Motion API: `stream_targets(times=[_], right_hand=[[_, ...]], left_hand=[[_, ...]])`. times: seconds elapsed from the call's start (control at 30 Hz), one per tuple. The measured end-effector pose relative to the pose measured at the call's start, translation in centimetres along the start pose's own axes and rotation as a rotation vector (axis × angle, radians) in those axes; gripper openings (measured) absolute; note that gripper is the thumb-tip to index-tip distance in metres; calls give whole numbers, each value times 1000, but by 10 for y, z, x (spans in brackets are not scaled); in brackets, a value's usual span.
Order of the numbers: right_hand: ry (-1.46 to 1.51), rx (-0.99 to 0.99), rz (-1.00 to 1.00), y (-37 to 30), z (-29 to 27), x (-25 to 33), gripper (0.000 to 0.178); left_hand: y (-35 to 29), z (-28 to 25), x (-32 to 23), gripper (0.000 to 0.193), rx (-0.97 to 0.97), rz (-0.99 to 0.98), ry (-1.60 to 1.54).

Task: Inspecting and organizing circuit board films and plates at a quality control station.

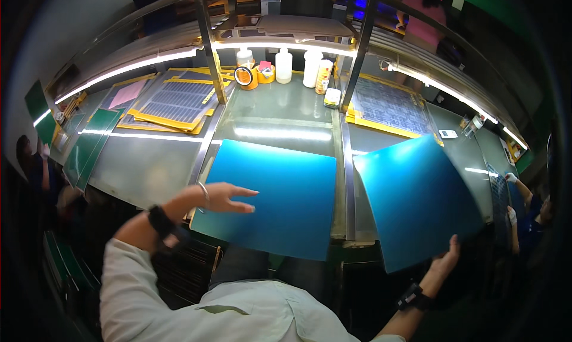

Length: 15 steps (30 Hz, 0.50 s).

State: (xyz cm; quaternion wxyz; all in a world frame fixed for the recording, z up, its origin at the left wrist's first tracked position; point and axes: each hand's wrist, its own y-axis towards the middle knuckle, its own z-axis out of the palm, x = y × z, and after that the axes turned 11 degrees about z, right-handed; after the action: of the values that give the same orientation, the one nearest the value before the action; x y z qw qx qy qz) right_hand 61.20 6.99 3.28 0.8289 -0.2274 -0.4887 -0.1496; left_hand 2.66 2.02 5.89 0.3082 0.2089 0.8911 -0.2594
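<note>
A glossy blue rectangular sheet (280, 208) lies on the bench before me, its near edge reaching over the bench's front. Above its left part is my left hand (229, 198), thumb and forefinger stretched out and apart, holding nothing; whether it touches the sheet I cannot tell. To the right, a second blue sheet (417, 199) is tilted up off the bench. My right hand (444, 260) grips it at its lower right edge, with the thumb showing and the other fingers partly hidden.
White bottles (283, 66) and orange tape rolls (245, 75) stand at the back, under a light tube. Yellow-framed film sheets (173, 100) lie left, another stack (390, 106) right. Metal posts (211, 50) divide the bench. A co-worker's gloved hands (511, 178) are at far right.
</note>
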Motion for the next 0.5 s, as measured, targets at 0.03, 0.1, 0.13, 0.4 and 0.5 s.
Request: stream_targets(times=[0.03, 0.1, 0.13, 0.4, 0.5], right_hand=[[-61, 48, -150, -21, 16, 21, 43], [-227, 52, -374, -59, 35, 45, 38], [-230, 51, -381, -74, 37, 50, 38], [-1501, 642, -1055, -128, 63, -64, 30], [-1359, 796, -846, -139, 58, -92, 32]], left_hand=[[-1, -18, -16, 74, 17, 58, -218], [11, -30, -46, 73, 31, 145, -673], [26, -30, -63, 75, 25, 177, -911], [199, 111, -140, 81, -172, 317, -2125], [223, 155, -139, 65, -114, 327, -2263]])
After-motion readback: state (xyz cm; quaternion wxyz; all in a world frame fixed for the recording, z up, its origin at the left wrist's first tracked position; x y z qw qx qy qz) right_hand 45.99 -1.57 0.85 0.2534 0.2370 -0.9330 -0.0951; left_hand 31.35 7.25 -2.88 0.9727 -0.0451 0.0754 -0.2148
